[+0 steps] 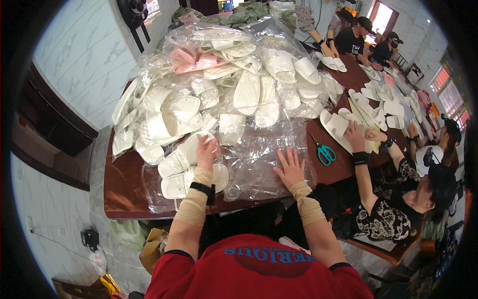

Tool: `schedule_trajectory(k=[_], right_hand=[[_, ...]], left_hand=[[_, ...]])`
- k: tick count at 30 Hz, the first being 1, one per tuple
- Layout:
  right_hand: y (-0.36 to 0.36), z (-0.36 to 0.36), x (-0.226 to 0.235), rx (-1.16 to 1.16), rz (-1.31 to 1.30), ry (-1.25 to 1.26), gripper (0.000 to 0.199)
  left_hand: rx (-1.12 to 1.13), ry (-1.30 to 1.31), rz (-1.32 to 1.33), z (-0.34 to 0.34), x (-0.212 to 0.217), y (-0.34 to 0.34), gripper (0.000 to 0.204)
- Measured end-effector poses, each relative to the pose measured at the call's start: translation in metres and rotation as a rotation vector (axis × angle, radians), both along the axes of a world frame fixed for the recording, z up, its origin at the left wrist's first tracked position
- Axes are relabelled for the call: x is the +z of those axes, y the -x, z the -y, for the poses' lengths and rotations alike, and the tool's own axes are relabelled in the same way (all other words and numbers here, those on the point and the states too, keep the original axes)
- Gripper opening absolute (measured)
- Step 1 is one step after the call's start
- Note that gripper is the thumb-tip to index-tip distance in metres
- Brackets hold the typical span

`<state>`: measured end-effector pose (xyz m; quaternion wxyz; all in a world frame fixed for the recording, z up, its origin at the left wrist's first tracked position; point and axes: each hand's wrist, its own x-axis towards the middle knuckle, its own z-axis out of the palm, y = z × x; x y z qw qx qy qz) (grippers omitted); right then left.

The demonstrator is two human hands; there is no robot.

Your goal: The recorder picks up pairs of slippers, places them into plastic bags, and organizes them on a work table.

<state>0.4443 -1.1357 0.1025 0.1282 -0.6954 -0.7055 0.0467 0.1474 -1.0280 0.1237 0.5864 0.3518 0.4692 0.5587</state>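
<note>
My left hand (206,153) is at a pair of white slide slippers (180,162) lying near the table's front left edge, its fingers bent around the end of the upper slipper. A clear plastic bag (251,172) lies flat to the right of that pair. On this bag my right hand (291,170) rests palm down, fingers spread, holding nothing. Just beyond both hands rises a large heap of bagged white slippers (254,94), with a pink pair (194,60) among them.
Teal-handled scissors (325,155) lie on the brown table (124,187) to my right. A co-worker (398,199) there handles white slippers (336,127). Several other people sit farther along the table. An open cardboard box (152,249) stands on the floor at left.
</note>
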Motion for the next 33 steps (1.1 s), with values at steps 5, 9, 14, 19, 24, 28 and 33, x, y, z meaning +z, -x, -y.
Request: schedule_trajectory(k=[5, 9, 14, 19, 24, 28, 33], right_hand=[[-0.002, -0.001, -0.023, -0.051, 0.033, 0.084, 0.067], [0.001, -0.004, -0.027, -0.046, 0.074, 0.054, 0.069], [0.004, -0.01, -0.027, -0.043, 0.079, 0.057, 0.071], [-0.003, -0.008, -0.031, -0.098, 0.053, 0.084, 0.072], [-0.007, -0.003, -0.03, -0.112, 0.051, 0.058, 0.073], [-0.005, -0.008, -0.028, -0.086, 0.063, 0.082, 0.074], [-0.013, -0.004, -0.026, -0.085, 0.035, 0.112, 0.074]], left_hand=[[0.052, -0.227, -0.657, 0.075, 0.014, 0.029, 0.048], [-0.236, -0.204, -0.769, 0.148, 0.021, 0.012, 0.052], [-0.266, -0.101, -0.382, 0.153, 0.012, -0.016, 0.045], [-0.256, -0.018, -0.523, 0.172, -0.009, 0.049, 0.039], [-0.044, -0.607, -1.119, 0.147, 0.042, 0.018, 0.046], [-0.257, -0.732, -1.35, 0.106, 0.032, -0.026, 0.05], [-0.168, -0.498, -1.748, 0.054, -0.021, -0.02, 0.065]])
